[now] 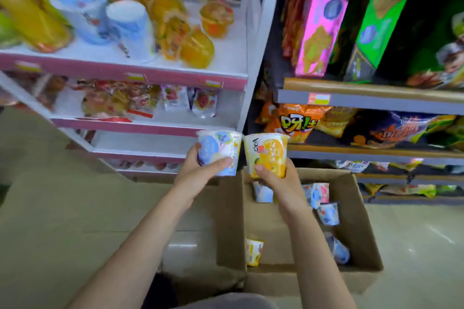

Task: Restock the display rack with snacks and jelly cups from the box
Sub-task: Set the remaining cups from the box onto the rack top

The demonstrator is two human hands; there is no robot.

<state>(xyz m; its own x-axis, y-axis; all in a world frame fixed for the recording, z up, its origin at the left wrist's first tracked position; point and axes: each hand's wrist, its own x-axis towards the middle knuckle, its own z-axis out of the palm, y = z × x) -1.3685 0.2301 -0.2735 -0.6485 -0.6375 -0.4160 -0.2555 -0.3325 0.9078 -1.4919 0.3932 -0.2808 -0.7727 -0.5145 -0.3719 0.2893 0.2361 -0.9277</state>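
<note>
My left hand (200,170) grips a blue and white jelly cup (219,150). Beside it my right hand (278,180) grips a yellow orange-print jelly cup (266,154); the two cups nearly touch. Both are held above the far edge of an open cardboard box (361,228) on the floor. Several more jelly cups (327,213) lie inside the box, blue ones at the right and a yellow cup (254,251) at the near left. The white and pink display rack (125,73) stands ahead at the left, its top shelf blurred and crowded with jelly cups.
A grey shelf unit (371,101) at the right holds snack boxes and chip bags (293,123). The rack's lower shelves hold pouches (203,101) and red packets. A box flap (229,221) stands between my arms. Beige floor spreads to the left.
</note>
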